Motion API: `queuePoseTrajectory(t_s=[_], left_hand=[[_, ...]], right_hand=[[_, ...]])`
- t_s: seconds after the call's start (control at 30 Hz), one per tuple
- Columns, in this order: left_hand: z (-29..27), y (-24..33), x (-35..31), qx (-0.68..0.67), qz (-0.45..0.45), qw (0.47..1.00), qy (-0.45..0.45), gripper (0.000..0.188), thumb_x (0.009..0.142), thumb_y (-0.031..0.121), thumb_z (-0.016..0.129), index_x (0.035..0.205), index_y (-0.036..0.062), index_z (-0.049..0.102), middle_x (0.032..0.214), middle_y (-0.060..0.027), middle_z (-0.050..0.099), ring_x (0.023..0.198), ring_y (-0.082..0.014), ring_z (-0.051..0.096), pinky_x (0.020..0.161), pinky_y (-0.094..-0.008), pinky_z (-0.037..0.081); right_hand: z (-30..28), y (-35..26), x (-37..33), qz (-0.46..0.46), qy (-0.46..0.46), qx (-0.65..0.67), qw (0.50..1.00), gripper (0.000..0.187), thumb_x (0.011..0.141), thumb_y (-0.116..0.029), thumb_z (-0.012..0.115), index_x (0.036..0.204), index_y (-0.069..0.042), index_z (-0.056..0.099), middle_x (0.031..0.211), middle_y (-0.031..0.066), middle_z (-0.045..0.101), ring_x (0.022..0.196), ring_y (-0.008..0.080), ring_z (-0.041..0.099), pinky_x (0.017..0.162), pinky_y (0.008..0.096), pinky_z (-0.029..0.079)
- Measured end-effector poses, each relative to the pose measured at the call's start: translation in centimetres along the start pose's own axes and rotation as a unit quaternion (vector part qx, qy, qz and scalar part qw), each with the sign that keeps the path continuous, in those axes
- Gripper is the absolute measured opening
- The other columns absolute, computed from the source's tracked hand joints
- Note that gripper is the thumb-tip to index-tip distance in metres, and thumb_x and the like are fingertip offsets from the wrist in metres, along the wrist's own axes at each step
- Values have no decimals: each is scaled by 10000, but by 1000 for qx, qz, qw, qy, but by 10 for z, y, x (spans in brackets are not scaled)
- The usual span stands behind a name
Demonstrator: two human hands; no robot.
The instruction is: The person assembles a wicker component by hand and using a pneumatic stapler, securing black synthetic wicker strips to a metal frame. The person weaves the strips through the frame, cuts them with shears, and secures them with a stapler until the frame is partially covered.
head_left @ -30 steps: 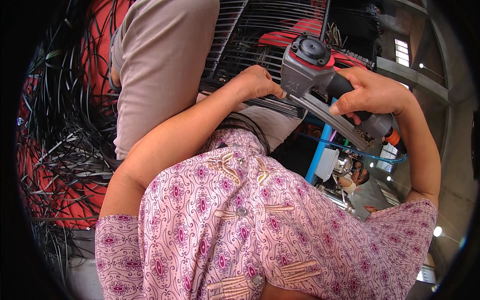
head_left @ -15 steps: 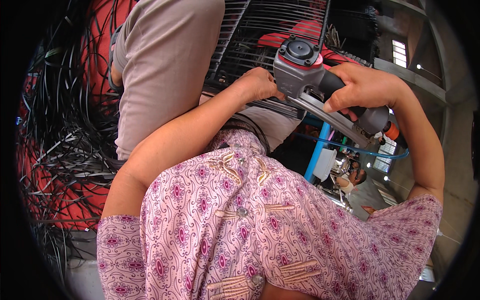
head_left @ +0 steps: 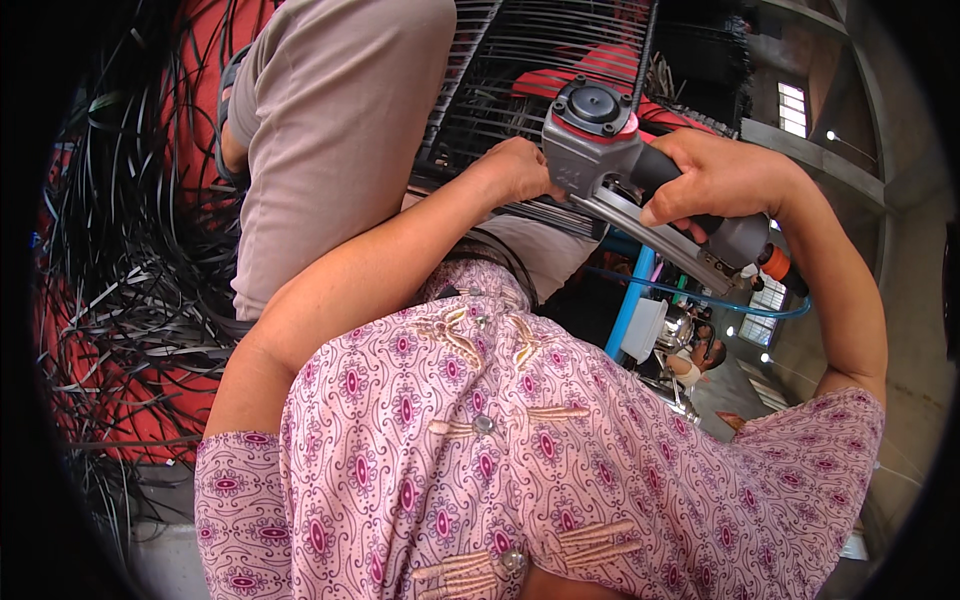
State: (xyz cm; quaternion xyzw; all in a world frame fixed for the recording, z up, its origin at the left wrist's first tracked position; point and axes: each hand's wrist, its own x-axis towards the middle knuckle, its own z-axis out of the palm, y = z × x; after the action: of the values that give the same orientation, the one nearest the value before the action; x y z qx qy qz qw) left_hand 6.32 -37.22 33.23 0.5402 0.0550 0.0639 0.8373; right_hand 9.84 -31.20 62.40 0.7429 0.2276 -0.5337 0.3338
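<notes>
My right hand [head_left: 725, 178] is wrapped round the black grip of a grey air stapler [head_left: 598, 150]. The tool has a round black cap, a red band and a long metal magazine, with an orange hose fitting at its back end. Its nose end is down at the edge of a frame strung with black strips [head_left: 540, 45]. Just left of the tool's head, my left hand [head_left: 517, 172] is closed at that edge, its fingers curled and partly hidden. What it grips cannot be made out. The stapler hides the spot under its nose.
Loose black strips [head_left: 150, 270] lie in a big tangle over red material [head_left: 195, 390] on the left. My trousered leg [head_left: 335, 130] is beside the frame. A blue air hose [head_left: 720, 298] runs behind the stapler, past a blue post [head_left: 632, 305]. Another person [head_left: 700, 360] is in the background.
The stapler and my right hand have shifted very slightly left in the picture, along with the background. My left hand stays at the frame edge.
</notes>
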Motion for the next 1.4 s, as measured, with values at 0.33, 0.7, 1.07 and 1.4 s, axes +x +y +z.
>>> queuePoseTrajectory(t_s=[0.33, 0.7, 1.07, 1.4], left_hand=[[2, 9, 4, -24, 32, 999, -21, 336, 794, 283, 723, 1117, 189, 728, 909, -26, 739, 860, -130, 688, 817, -302, 525], [-17, 55, -40, -71, -198, 977, 43, 261, 639, 204, 836, 743, 22, 679, 761, -74, 659, 752, -183, 595, 720, -325, 481], [-15, 72, -55, -107, -212, 971, 37, 273, 724, 187, 878, 771, 31, 658, 726, -15, 640, 654, -78, 567, 615, -224, 463], [-32, 89, -63, -106, -284, 952, 52, 269, 665, 49, 858, 863, 24, 678, 731, 6, 642, 635, -66, 564, 624, -199, 454]], right_hand=[[-4, -10, 5, 19, 1, -46, 999, 304, 766, -276, 731, 763, 4, 613, 640, 46, 629, 531, 137, 626, 498, 286, 511], [3, 64, -33, -69, 144, 192, 968, 362, 772, -240, 713, 1011, -10, 570, 661, 26, 573, 509, 107, 565, 512, 260, 464], [-4, 297, 20, -199, 308, 632, 683, 235, 861, -165, 682, 1044, -51, 589, 854, 73, 665, 667, 152, 657, 593, 283, 572], [-86, 390, 280, -167, 420, 632, 630, 126, 726, -73, 696, 808, 1, 634, 717, 78, 636, 617, 181, 618, 561, 318, 489]])
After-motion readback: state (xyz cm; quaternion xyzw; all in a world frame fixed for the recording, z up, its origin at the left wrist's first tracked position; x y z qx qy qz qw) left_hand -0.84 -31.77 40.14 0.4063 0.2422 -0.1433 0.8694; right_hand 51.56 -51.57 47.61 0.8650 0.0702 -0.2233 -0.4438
